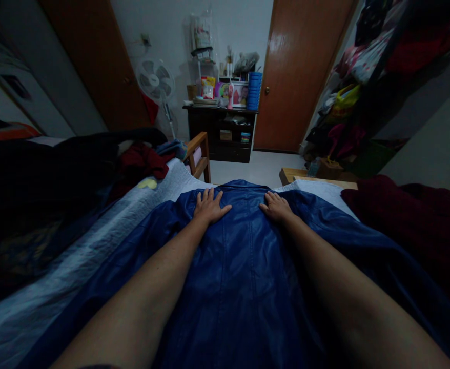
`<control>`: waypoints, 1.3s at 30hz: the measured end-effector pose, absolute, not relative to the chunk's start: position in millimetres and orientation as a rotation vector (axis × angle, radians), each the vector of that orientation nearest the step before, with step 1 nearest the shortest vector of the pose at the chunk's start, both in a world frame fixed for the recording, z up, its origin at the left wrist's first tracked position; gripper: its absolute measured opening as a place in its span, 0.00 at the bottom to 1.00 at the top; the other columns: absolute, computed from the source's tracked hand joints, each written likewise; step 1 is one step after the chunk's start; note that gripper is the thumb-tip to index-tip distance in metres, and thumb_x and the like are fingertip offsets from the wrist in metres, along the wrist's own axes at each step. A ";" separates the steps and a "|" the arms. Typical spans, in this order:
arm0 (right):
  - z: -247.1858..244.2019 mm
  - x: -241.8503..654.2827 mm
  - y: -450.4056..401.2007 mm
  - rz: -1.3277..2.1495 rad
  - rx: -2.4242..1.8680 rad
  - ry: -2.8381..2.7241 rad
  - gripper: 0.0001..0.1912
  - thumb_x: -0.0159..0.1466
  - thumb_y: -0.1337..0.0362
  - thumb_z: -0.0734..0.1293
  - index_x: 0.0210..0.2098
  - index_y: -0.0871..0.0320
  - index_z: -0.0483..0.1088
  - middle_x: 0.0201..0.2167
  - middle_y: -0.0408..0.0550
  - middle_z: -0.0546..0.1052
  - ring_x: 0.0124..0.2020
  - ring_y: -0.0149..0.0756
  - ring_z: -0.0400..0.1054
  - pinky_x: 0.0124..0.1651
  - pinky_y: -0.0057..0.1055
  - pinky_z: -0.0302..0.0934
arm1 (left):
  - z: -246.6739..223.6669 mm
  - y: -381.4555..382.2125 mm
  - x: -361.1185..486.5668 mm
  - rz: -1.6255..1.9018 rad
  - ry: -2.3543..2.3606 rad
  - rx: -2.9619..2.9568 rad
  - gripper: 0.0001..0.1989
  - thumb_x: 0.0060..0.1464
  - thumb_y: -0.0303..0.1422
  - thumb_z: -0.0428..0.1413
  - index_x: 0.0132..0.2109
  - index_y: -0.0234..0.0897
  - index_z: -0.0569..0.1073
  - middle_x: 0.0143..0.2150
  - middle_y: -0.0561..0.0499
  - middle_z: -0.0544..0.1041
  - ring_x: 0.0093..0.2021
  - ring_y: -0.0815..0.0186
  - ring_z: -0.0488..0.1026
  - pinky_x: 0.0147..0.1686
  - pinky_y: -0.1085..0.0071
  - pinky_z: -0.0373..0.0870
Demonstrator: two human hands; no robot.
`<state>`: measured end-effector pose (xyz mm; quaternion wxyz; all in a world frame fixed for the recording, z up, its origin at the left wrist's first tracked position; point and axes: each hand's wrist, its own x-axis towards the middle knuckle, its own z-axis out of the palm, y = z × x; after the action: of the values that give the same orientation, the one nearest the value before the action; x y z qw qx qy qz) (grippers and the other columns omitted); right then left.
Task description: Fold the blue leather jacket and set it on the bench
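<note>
On the bed [133,210], the jacket [236,266] lies beneath both hands, long axis running forward to its collar [244,185], with left hand [209,207] and right hand [278,207] about equally near it, open, flat, gripping nothing.

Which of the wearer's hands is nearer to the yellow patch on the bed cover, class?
Left. The left hand rests on the blue jacket, just right of the yellow patch; the right hand lies farther right across the jacket.
</note>
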<state>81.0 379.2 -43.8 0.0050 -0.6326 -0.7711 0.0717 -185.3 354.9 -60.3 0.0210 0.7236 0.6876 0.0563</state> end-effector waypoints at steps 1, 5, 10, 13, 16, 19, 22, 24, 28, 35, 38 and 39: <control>-40.4 80.7 379.7 0.261 -1.997 -2.432 0.34 0.68 0.49 0.54 0.68 0.60 0.50 0.71 0.54 0.47 0.71 0.49 0.40 0.67 0.48 0.40 | -60.7 355.1 -185.4 0.178 2.132 2.246 0.44 0.55 0.63 0.35 0.70 0.43 0.51 0.73 0.42 0.46 0.72 0.48 0.37 0.66 0.46 0.35; -25.8 75.4 370.1 0.312 -2.064 -2.439 0.35 0.66 0.50 0.59 0.68 0.59 0.52 0.71 0.56 0.49 0.70 0.53 0.42 0.66 0.49 0.43 | -60.7 354.2 -184.6 0.178 2.143 2.244 0.43 0.56 0.62 0.35 0.70 0.42 0.52 0.73 0.41 0.47 0.72 0.48 0.37 0.66 0.46 0.35; -32.8 69.9 338.7 0.187 -2.054 -2.350 0.33 0.68 0.46 0.52 0.66 0.57 0.55 0.70 0.57 0.51 0.70 0.54 0.42 0.64 0.55 0.42 | -53.8 345.6 -179.7 0.271 2.212 2.292 0.39 0.57 0.59 0.40 0.69 0.45 0.54 0.73 0.45 0.46 0.72 0.49 0.37 0.67 0.49 0.35; -44.7 71.2 329.4 0.085 -2.016 -2.302 0.32 0.69 0.46 0.50 0.66 0.54 0.54 0.70 0.53 0.50 0.70 0.51 0.42 0.66 0.54 0.39 | -46.6 337.7 -175.9 0.342 2.292 2.316 0.33 0.58 0.55 0.44 0.66 0.46 0.59 0.69 0.44 0.55 0.69 0.49 0.47 0.66 0.50 0.41; -47.4 74.9 332.0 0.164 -2.035 -2.293 0.33 0.69 0.46 0.51 0.68 0.55 0.51 0.71 0.53 0.47 0.70 0.50 0.40 0.67 0.53 0.36 | -38.0 331.5 -172.9 0.340 2.332 2.325 0.26 0.61 0.49 0.44 0.61 0.42 0.66 0.62 0.41 0.64 0.63 0.49 0.58 0.62 0.52 0.52; -39.4 80.2 334.0 0.339 -2.049 -2.328 0.36 0.68 0.46 0.54 0.69 0.58 0.46 0.72 0.55 0.45 0.71 0.50 0.38 0.67 0.50 0.39 | -26.7 332.1 -170.5 0.140 2.232 2.351 0.23 0.64 0.42 0.41 0.58 0.37 0.68 0.58 0.38 0.68 0.59 0.50 0.63 0.57 0.55 0.59; -27.5 84.8 321.3 0.379 -2.031 -2.366 0.38 0.67 0.48 0.56 0.70 0.61 0.45 0.72 0.57 0.44 0.71 0.51 0.38 0.67 0.46 0.42 | -11.4 337.7 -166.2 -0.051 2.138 2.315 0.21 0.63 0.39 0.44 0.57 0.36 0.69 0.57 0.37 0.70 0.56 0.51 0.68 0.52 0.58 0.66; -19.9 85.6 302.1 0.385 -2.014 -2.404 0.38 0.67 0.49 0.57 0.69 0.61 0.46 0.71 0.58 0.44 0.71 0.52 0.38 0.67 0.47 0.43 | 0.3 337.3 -160.4 -0.127 2.094 2.285 0.20 0.60 0.39 0.48 0.55 0.36 0.71 0.54 0.37 0.73 0.52 0.50 0.72 0.48 0.58 0.68; -7.2 80.4 245.9 0.446 -1.989 -2.474 0.39 0.65 0.47 0.58 0.69 0.62 0.48 0.71 0.60 0.46 0.70 0.56 0.39 0.66 0.48 0.44 | 18.0 303.2 -140.4 -0.186 1.994 2.314 0.26 0.58 0.46 0.51 0.59 0.38 0.68 0.59 0.36 0.70 0.57 0.47 0.69 0.55 0.53 0.64; -14.6 69.2 161.3 0.463 -2.000 -2.516 0.40 0.65 0.44 0.55 0.69 0.62 0.50 0.70 0.61 0.47 0.69 0.60 0.42 0.65 0.54 0.44 | -6.1 181.5 -118.4 -0.122 1.688 2.406 0.36 0.58 0.56 0.45 0.68 0.44 0.57 0.68 0.39 0.59 0.67 0.44 0.55 0.62 0.46 0.51; -24.6 70.2 151.0 0.358 -1.969 -2.502 0.40 0.67 0.44 0.53 0.69 0.63 0.48 0.71 0.60 0.44 0.70 0.58 0.36 0.66 0.55 0.37 | -24.8 157.9 -127.3 0.019 1.692 2.449 0.36 0.60 0.55 0.43 0.70 0.44 0.52 0.71 0.40 0.53 0.70 0.47 0.49 0.64 0.46 0.49; -25.6 70.9 150.1 0.338 -1.959 -2.500 0.40 0.67 0.43 0.52 0.69 0.62 0.47 0.72 0.59 0.43 0.71 0.57 0.35 0.66 0.55 0.36 | -28.7 154.5 -131.5 0.067 1.681 2.475 0.35 0.61 0.54 0.43 0.70 0.44 0.52 0.71 0.41 0.53 0.71 0.49 0.47 0.65 0.47 0.47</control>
<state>70.9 150.1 -25.6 -0.0264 -0.6131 -0.7825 0.1056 -131.5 154.5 -28.7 0.0744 0.8248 0.5600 0.0224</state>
